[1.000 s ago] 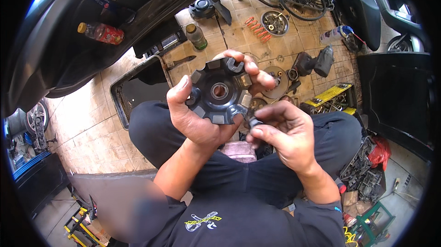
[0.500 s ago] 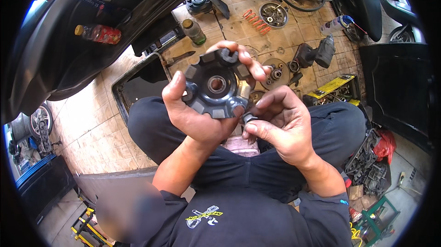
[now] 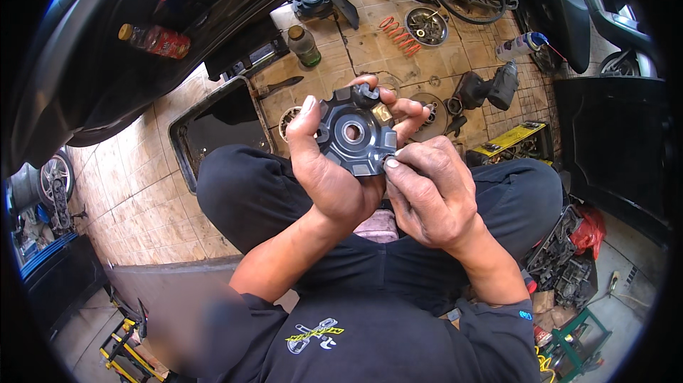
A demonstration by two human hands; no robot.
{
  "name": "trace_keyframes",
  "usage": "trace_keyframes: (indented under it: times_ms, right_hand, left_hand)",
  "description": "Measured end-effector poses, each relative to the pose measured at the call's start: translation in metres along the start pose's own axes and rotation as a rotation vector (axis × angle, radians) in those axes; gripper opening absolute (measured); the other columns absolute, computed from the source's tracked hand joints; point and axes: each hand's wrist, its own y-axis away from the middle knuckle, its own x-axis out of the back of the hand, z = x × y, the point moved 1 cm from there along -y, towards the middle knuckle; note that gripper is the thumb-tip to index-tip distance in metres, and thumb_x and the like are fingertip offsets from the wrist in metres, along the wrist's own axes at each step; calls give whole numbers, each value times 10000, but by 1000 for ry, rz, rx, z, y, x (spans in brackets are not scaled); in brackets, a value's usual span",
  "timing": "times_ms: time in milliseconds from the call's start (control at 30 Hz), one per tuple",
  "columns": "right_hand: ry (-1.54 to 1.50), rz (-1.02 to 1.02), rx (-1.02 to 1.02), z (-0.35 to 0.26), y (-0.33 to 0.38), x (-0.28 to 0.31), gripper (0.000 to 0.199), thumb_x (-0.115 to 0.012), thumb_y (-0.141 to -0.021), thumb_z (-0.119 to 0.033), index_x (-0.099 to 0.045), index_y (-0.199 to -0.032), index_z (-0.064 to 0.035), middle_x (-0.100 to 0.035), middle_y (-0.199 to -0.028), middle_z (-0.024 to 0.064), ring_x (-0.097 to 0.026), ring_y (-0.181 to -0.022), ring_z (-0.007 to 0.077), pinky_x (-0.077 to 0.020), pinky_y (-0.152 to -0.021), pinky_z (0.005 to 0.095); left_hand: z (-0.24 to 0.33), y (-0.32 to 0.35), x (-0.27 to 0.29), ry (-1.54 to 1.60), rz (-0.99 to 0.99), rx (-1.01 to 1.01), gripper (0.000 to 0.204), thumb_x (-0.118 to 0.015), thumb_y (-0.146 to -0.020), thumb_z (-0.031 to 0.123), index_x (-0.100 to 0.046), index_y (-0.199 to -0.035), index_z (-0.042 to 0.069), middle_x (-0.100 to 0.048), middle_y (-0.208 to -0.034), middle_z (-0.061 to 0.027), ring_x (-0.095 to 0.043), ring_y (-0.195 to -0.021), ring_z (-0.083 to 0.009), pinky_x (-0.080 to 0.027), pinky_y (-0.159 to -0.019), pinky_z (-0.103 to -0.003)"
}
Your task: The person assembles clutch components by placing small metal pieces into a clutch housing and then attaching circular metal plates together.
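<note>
My left hand (image 3: pixel 324 173) holds up a black, lobed scooter variator plate (image 3: pixel 368 144) with a round hole in its centre. The thumb wraps its left edge, and the fingers reach behind it and around the far side. My right hand (image 3: pixel 435 194) pinches a small dark piece (image 3: pixel 388 162) at the plate's lower right corner, thumb and fingertips pressed together there. Much of that piece is hidden by the fingertips. A black clip-like piece (image 3: pixel 366 95) sits on the plate's far lobe. Both hands are above my crossed legs.
A black tray (image 3: pixel 176 147) with dark liquid lies left of my knee. Beyond my hands are a glass bottle (image 3: pixel 304 48), an orange coil spring (image 3: pixel 400 36), a metal bowl (image 3: pixel 446 29) of small parts and an impact wrench (image 3: pixel 491 87). A yellow-edged toolbox (image 3: pixel 509 139) stands right.
The plate has shifted right and tilted differently in my left hand. My right hand has turned over and brought the small piece against the plate's corner.
</note>
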Motion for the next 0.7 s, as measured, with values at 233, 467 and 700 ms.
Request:
trace_keyframes:
  times_ms: [233, 467, 700]
  right_hand:
    - [-18, -104, 39, 2, -1, 10, 328, -723, -613, -7, -647, -926, 56, -609, -901, 159, -633, -736, 299, -559, -623, 385]
    - [39, -183, 45, 4, 1, 11, 346, -733, -622, -26, -646, -950, 43, -612, -908, 155, -636, -747, 321, -571, -670, 408]
    - [111, -415, -188, 4, -27, 35, 937, -887, -548, -144, -507, -1387, 31, -539, -1363, 215, -571, -1155, 425, -440, -1015, 503]
  left_hand:
    - [0, 5, 5, -19, 58, 118, 677, -363, -980, 591, -536, -1197, -27, -599, -1065, -186, -624, -1078, -389, -492, -1011, -515]
    - [-5, 3, 11, -198, 139, 136, 637, -385, -989, 558, -619, -1132, -17, -679, -990, -146, -653, -934, -254, -535, -871, -373]
    - [-4, 4, 3, -395, 75, 222, 479, -426, -1038, 464, -594, -1207, 48, -682, -1081, -104, -687, -932, -191, -593, -775, -350]
